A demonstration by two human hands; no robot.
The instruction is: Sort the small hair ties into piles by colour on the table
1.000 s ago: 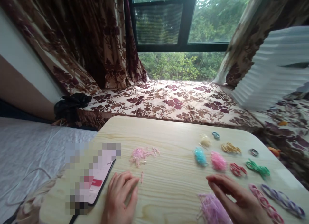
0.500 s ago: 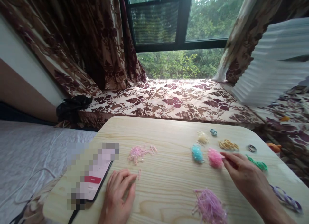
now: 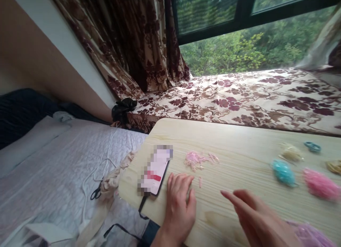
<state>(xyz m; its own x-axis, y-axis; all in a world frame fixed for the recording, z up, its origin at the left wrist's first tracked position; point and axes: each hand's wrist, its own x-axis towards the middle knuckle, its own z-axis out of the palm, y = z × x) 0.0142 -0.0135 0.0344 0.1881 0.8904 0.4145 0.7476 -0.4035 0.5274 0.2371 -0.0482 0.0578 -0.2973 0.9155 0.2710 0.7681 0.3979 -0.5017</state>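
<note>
My left hand [image 3: 181, 202] rests on the wooden table, fingers loosely bent and thumb apart, with nothing in it. Just beyond its fingertips lies a single small pink elastic band [image 3: 200, 182], and farther back a loose pile of pale pink elastic bands [image 3: 196, 159]. Over the table to the right hovers my right hand [image 3: 259, 213], blurred, thumb and index finger brought together. Whatever they pinch, if anything, is too small to make out. A bright pink bundle of bands [image 3: 321, 184] and a turquoise bundle [image 3: 283, 173] lie beyond it. Partly behind that hand is a lilac pile [image 3: 311, 234].
A phone [image 3: 156, 172] with a black strap lies left of my left hand. Cream bands [image 3: 291, 152], blue-grey ties [image 3: 312, 146] and tan bands [image 3: 335, 166] sit at the right. Scissors [image 3: 96, 193] and a white cable lie on the bed [image 3: 61, 168] beside the table.
The view has turned left. My right hand has left the bright pink bundle and moved left across the table toward my left hand. My left hand stays by the single pink band.
</note>
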